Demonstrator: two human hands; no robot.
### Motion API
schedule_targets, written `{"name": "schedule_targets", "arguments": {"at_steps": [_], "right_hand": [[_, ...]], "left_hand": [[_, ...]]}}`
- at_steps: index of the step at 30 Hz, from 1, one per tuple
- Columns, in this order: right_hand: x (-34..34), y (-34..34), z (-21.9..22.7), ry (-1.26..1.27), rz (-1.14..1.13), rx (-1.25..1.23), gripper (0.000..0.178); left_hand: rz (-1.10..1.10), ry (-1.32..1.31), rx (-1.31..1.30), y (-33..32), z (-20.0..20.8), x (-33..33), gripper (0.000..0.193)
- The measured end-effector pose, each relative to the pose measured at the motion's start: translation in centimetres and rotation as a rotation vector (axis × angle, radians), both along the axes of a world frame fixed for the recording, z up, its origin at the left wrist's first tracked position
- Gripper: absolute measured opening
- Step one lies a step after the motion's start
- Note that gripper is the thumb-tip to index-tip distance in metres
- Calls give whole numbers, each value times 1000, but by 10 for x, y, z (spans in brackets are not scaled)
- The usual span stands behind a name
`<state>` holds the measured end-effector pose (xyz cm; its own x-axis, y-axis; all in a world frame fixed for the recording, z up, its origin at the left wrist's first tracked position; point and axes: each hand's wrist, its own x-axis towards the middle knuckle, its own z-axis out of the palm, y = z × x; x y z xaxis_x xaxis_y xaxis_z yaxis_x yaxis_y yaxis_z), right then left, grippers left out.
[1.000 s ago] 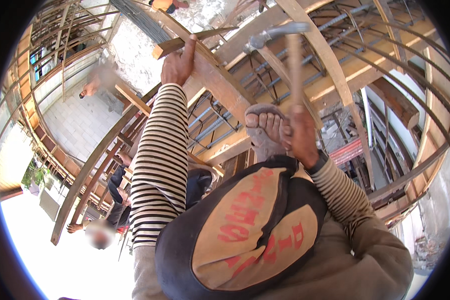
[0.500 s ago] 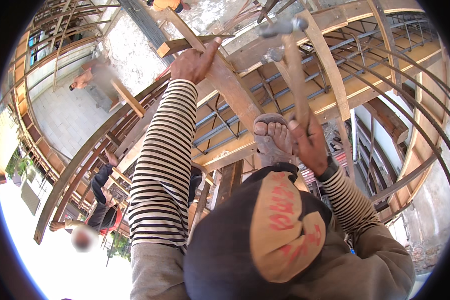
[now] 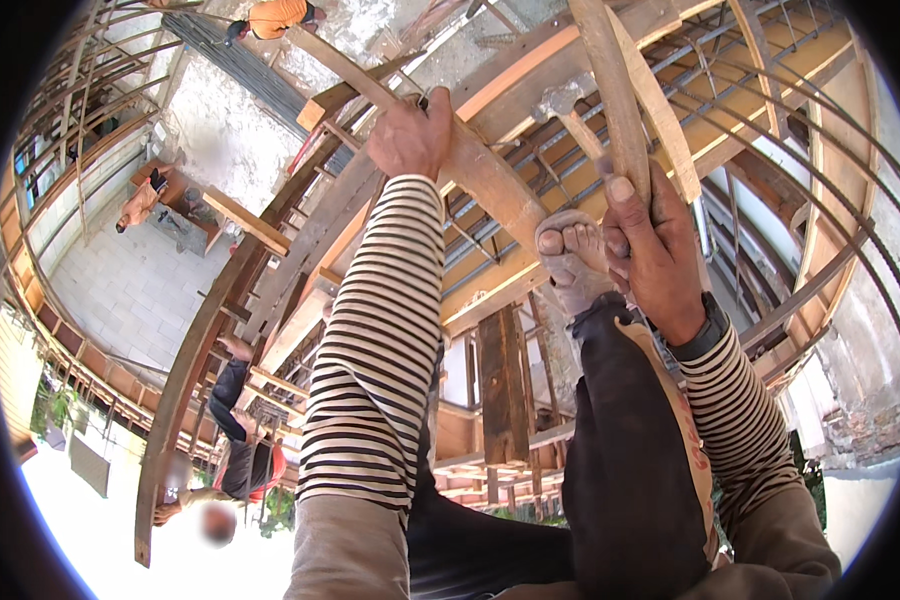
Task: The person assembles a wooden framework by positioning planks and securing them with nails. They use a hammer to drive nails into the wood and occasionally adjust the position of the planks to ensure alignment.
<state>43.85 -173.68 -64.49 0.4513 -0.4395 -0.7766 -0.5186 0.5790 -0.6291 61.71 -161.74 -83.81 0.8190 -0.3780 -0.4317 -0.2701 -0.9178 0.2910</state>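
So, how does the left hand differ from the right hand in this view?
The left hand lies against a wooden plank; the right hand is closed around a wooden handle. The left hand shows its back, while the right hand shows its thumb. The right hand has a dark wristband; the left hand shows none. Both are bare, below striped sleeves.
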Motion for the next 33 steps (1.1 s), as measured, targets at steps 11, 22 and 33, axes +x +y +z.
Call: {"name": "schedule_targets", "arguments": {"at_steps": [11,22,33], "right_hand": [[-20,19,51,78,-93,-97,21],[9,156,7,328,-405,-69,32],[23,162,20,10,-911,-45,28]], "left_hand": [[-87,163,127,-5,-11,15,77],[-153,257,90,3,-27,18,81],[-136,326,86,1,-9,18,78]]}}
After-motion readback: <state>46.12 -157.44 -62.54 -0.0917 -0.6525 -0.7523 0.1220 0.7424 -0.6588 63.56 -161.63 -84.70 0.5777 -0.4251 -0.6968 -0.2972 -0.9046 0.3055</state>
